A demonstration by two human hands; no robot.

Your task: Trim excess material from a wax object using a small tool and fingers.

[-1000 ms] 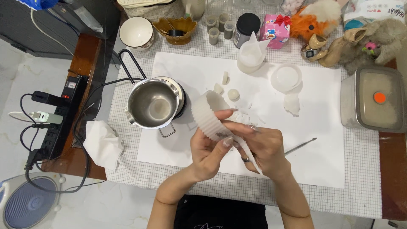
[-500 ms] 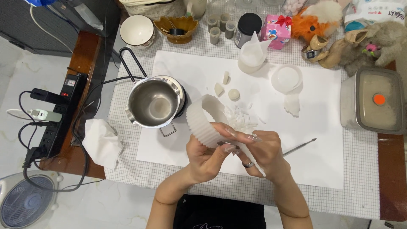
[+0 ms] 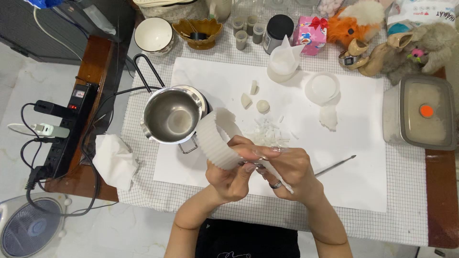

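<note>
Both hands meet over the front of a white paper sheet [image 3: 363,157]. My left hand [image 3: 229,179] grips the lower edge of a white ribbed silicone mould [image 3: 215,136], which is bent and tipped on its side. My right hand [image 3: 289,167], wearing a ring, pinches the same mould from the right; a thin white strip [image 3: 279,179] runs down under its fingers. Just beyond the hands lies a small heap of white wax shavings [image 3: 267,134]. A steel pot [image 3: 169,117] stands left of the mould.
A metal pick [image 3: 334,166] lies right of my hands. Wax lumps [image 3: 253,100], a white cone-shaped mould [image 3: 284,59] and a round white cup [image 3: 322,88] sit farther back. A lidded container [image 3: 420,117] is at right, a power strip [image 3: 67,124] and crumpled tissue [image 3: 114,160] at left.
The mould has been turned and bent further between both hands, its open rim now tipping left toward the pot. The hands stayed in about the same spot.
</note>
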